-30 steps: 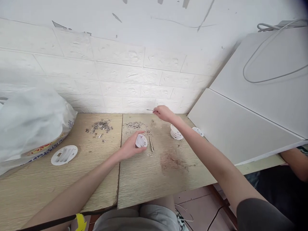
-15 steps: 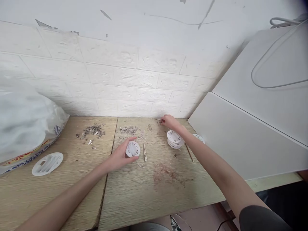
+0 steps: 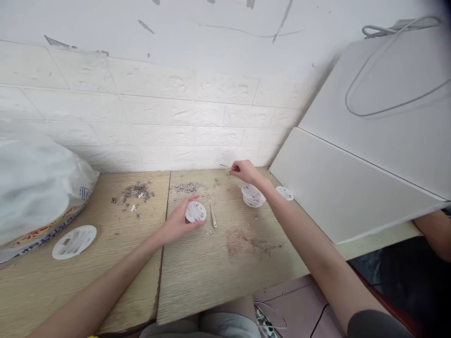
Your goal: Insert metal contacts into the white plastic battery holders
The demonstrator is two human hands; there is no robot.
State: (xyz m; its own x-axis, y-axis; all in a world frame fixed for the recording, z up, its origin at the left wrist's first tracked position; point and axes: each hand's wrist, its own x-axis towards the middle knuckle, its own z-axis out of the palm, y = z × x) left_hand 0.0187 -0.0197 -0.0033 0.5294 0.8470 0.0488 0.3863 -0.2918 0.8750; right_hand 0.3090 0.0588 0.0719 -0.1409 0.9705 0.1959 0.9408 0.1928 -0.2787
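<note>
A round white plastic piece (image 3: pixel 195 212) with slots and small metal bits lies on the wooden table, gripped at its edge between the thumb and fingers of my left hand (image 3: pixel 178 219). Just right of it lies a pair of tweezers (image 3: pixel 213 216). Near the wall, my right hand (image 3: pixel 244 171) pinches a thin, slender strip (image 3: pixel 226 166) that points left; its exact kind is unclear. A stack of similar round white pieces (image 3: pixel 252 196) stands below my right wrist. A pile of small metal parts (image 3: pixel 188 188) is spread behind my left hand.
Another metal-parts pile (image 3: pixel 136 192) and a loose white disc (image 3: pixel 74 241) are on the left, beside a large plastic bag (image 3: pixel 42 188). One more disc (image 3: pixel 284 193) lies by the white panel (image 3: pixel 341 183). Another person's arm (image 3: pixel 435 232) shows at far right.
My right hand has lifted slightly from the small parts near the wall, and a thin strip now shows in its fingers. The view has shifted a little; my left hand keeps its hold.
</note>
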